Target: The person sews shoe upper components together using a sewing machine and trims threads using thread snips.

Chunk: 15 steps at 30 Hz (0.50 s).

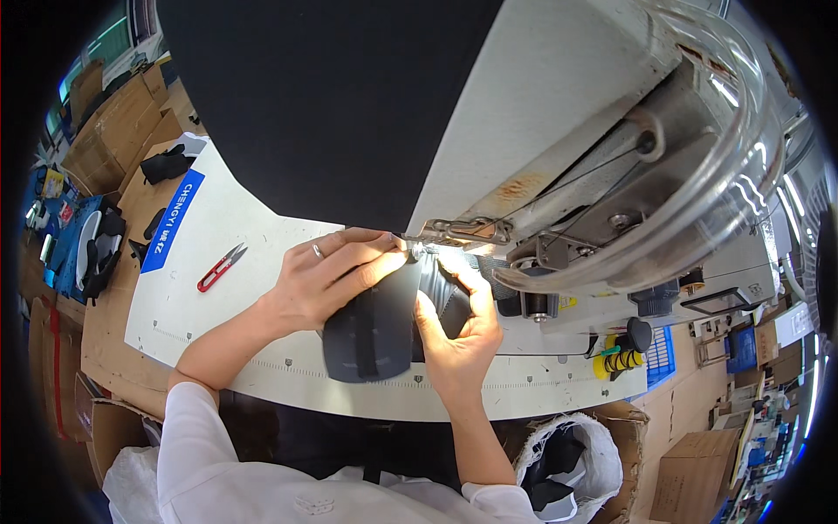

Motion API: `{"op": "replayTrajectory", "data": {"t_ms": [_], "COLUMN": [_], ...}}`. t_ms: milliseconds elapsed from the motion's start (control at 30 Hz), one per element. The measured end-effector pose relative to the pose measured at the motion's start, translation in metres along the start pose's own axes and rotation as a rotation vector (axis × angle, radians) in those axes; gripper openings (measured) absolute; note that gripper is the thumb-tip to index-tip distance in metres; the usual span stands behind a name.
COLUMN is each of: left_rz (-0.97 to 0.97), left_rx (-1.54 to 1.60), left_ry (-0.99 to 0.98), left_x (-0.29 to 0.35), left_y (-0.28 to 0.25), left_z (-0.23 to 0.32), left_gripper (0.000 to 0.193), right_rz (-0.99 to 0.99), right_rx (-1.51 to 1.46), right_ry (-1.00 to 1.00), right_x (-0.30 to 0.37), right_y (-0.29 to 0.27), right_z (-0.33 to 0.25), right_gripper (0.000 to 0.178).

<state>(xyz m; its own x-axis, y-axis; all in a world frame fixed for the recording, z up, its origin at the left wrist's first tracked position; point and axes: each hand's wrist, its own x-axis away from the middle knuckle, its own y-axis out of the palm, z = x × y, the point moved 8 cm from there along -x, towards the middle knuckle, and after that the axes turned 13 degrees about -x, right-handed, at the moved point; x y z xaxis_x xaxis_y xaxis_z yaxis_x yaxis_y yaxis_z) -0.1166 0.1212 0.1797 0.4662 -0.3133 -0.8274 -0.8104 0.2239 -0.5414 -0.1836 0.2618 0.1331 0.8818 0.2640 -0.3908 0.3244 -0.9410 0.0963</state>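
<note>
A sewing machine (559,113) fills the upper right, its needle area just beyond my fingertips. Under it lies a black, smooth panel (362,341) with a rounded near end and a strip down its middle. My left hand (327,271), a ring on one finger, presses and grips the panel's far edge close to the needle. On the right side, my right hand (463,341) curls around a folded, shiny black part of the same work, thumb and forefinger gripping it. Dark webbing runs under the machine beyond the right fingertips. The machine hides the exact stitching point.
Red-handled thread snips (222,267) lie on the white table (262,375), left of my hands. A large black panel (332,96) blocks the far view. Yellow-and-black spools (618,361) stand at the right edge. Below, a white-lined bin (602,454) holds black pieces. Cardboard boxes (118,140) stand left.
</note>
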Motion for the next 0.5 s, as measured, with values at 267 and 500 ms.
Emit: {"op": "replayTrajectory", "data": {"t_ms": [267,500], "left_rz": [0.075,-0.081], "left_rx": [0.077,0.051], "left_ry": [-0.044,0.006], "left_x": [-0.007,0.005], "left_y": [-0.008,0.010], "left_z": [0.005,-0.003], "left_gripper": [0.032,0.032], "right_rz": [0.025,0.023], "right_rx": [0.062,-0.032], "right_ry": [-0.044,-0.006], "right_x": [-0.004,-0.003], "right_y": [-0.002,0.001], "right_z": [-0.004,0.001], "right_gripper": [0.042,0.042]}}
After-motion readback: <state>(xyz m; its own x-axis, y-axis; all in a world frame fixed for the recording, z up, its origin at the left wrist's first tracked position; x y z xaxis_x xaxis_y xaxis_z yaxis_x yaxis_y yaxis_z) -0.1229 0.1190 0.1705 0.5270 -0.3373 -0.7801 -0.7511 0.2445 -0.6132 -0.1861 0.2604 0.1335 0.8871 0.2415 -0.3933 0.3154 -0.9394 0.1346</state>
